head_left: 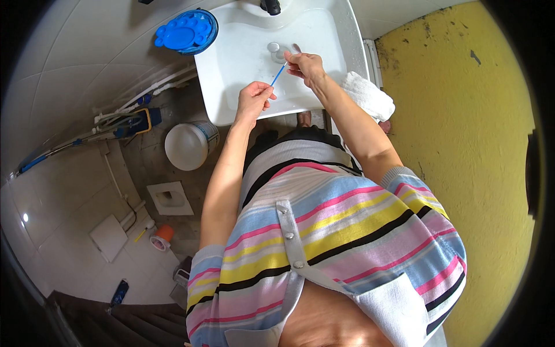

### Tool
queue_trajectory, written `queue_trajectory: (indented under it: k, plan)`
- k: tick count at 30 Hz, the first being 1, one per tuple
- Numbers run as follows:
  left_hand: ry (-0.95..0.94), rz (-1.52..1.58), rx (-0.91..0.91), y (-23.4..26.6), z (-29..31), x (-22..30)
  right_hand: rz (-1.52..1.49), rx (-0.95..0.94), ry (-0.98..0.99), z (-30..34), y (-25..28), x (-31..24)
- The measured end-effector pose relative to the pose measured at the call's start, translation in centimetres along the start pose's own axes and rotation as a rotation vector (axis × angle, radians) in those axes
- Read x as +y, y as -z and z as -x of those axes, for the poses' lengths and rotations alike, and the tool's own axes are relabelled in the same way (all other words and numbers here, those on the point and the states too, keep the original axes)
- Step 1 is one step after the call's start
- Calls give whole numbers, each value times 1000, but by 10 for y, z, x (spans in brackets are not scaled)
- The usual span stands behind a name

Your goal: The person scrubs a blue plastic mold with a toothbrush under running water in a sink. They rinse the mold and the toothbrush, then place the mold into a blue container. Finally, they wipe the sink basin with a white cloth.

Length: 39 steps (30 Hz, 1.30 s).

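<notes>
Your left hand has the near end of a thin blue stick pinched between thumb and fingertips, the pinch drawn nearly closed, the other fingers loosely curled. Your right hand has hold of its far end, with thumb and index finger brought together and the remaining fingers bent beneath. A small brownish tip pokes out past your right fingers; you cannot tell from here whether it belongs to the stick.

The stick slants over the basin of the white sink, between your two hands, its far end near the round drain. The black faucet is at the sink's back edge. At the sink's left rear corner, you have a bright blue palette with rounded wells lying on top of a blue bowl. A white towel is bunched just beside the sink's right edge.

Below, to your left, a white bucket carries a bluish printed label on its side; the print is too small to read. Farther down, an orange-and-white tub also bears markings you cannot make out.
</notes>
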<state>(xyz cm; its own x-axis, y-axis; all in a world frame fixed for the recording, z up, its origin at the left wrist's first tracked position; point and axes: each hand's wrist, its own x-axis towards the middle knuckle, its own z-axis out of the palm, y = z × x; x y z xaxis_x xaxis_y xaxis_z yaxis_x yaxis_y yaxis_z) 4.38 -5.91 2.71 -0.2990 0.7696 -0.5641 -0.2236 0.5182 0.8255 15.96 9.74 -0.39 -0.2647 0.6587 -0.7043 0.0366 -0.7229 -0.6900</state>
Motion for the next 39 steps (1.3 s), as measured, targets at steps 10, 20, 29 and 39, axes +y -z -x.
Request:
queue_trajectory:
  k: [10,20,29,39]
  plan:
    - [40,-10,78,-4,-9,-1,-316,-259,-109,-7,9,17]
    - [116,23,-42,-6,-14,-3,-104,-121,-96,-2,2,13]
    - [46,-4,121,9,-6,-11,1352,170,506,-61,8,17]
    - [89,-1,129,16,-5,-20,1256,97,195,-39,-15,5]
